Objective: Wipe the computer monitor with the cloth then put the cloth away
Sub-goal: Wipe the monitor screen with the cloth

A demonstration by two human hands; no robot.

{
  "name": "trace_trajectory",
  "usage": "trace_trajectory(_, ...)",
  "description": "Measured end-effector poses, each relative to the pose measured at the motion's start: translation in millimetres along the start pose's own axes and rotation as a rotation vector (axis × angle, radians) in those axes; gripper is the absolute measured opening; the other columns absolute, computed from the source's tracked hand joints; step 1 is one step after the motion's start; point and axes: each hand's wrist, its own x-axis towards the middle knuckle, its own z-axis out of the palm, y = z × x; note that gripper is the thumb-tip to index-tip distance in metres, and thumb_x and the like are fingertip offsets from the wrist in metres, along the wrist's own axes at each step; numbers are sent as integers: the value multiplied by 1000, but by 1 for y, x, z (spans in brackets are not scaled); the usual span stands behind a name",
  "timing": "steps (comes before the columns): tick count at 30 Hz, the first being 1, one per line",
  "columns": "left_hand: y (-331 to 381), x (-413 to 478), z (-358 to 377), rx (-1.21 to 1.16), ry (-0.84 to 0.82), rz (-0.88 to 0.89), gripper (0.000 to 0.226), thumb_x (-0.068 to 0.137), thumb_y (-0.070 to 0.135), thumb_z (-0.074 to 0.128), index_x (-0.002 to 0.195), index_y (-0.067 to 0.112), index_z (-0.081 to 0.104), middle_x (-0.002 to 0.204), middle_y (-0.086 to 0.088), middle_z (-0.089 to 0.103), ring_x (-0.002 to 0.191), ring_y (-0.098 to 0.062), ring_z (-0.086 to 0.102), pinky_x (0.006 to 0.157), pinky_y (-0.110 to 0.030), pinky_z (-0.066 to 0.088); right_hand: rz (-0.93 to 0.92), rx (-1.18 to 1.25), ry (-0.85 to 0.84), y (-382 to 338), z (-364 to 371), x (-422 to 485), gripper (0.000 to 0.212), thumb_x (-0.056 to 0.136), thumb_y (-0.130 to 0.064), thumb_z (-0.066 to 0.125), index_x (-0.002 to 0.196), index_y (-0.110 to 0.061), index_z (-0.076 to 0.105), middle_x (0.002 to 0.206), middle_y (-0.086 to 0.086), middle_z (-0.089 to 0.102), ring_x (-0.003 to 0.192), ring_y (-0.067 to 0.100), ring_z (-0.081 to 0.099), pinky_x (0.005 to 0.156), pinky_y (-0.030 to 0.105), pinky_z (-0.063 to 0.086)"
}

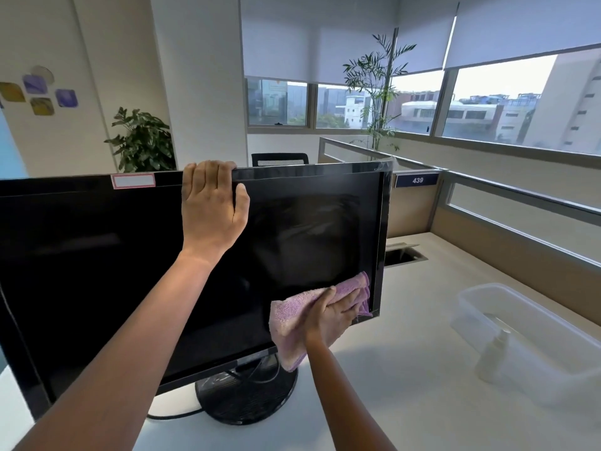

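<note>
A wide black flat-screen computer monitor (97,271) stands on its round black base (247,398) on a pale white desk (406,369), and the person's left hand (211,206) grips its top edge, fingers hooked over the back and thumb lying on the front bezel. The right hand (331,315) holds a bunched pink terry cloth (289,317), fingers curled on it, pressing it against the screen's lower right corner. To the right, well apart, a clear plastic tub (471,301) sits with a small white spray bottle (492,356) just beside it.

Bright window (497,102) daylight, wide-angle edge distortion.
</note>
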Motion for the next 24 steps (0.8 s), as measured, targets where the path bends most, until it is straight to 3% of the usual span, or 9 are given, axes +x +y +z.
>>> trace_trajectory(11, 30, -6, 19, 66, -53, 95, 62, 91, 39, 28, 136, -2, 35, 141, -24, 41, 137, -37, 29, 116, -50, 9, -19, -111, -70, 25, -16, 32, 57, 100, -38, 26, 150, -23, 5, 158, 8, 9, 144, 27, 13, 116, 51, 7)
trace_trajectory(19, 38, -4, 29, 58, -26, 73, 60, 91, 34, 42, 136, -5, 33, 140, -26, 40, 136, -38, 30, 117, -45, 9, -31, -1, 34, 20, 1, 4, 56, 100, -30, 31, 149, -19, 7, 158, 7, 9, 143, 28, 17, 116, 41, 16)
trace_trajectory(24, 38, -4, 26, 58, -18, 72, 57, 90, 31, 42, 134, -5, 35, 138, -26, 42, 134, -38, 34, 117, -45, 11, -185, 22, -119, 22, 23, -80, 64, 96, -43, 29, 147, -21, -4, 158, 3, -4, 146, 18, 2, 117, 29, 8)
